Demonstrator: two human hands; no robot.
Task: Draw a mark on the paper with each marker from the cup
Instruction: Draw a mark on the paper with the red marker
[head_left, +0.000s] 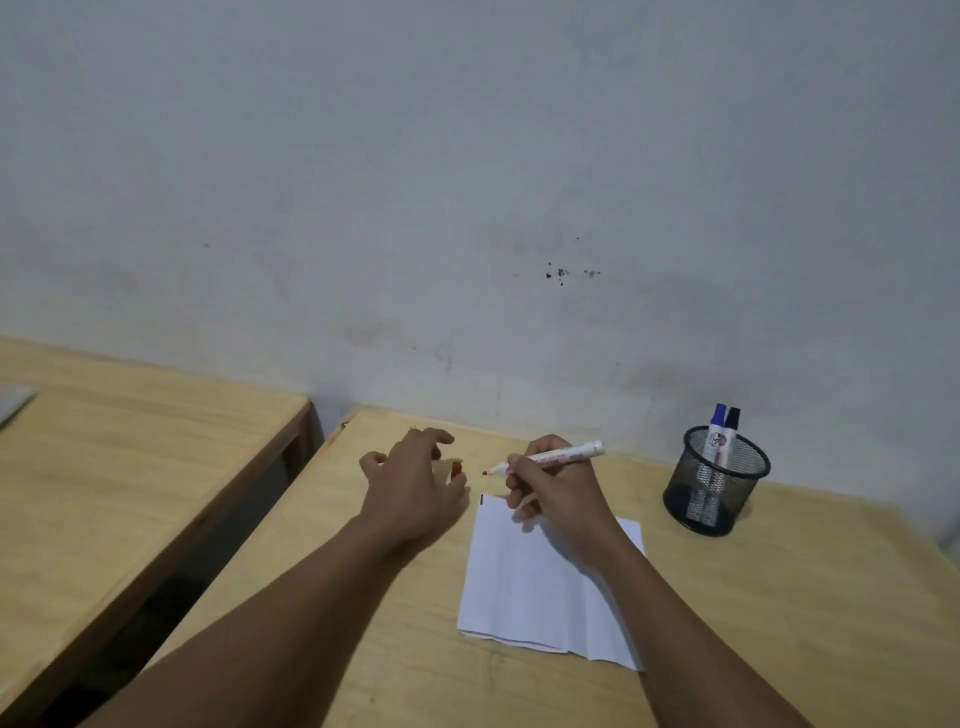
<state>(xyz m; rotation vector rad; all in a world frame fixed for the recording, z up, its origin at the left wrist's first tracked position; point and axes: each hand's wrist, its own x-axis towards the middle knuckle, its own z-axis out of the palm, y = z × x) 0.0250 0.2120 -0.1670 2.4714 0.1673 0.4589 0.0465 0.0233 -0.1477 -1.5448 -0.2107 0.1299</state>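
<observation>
A white sheet of paper (530, 582) lies on the wooden table (779, 623), with a small black mark at its far left corner. My right hand (556, 488) hovers over the paper's far edge, gripping an uncapped red marker (550, 458) whose tip points left. My left hand (415, 483) is just left of the paper and holds the red cap (456, 468) between its fingertips. A black mesh cup (714, 483) stands to the right with a blue marker (717, 431) and a black marker (731, 423) upright in it.
A wall runs close behind the table. A second wooden table (130, 447) stands to the left across a dark gap, with a grey object (13, 402) at its left edge.
</observation>
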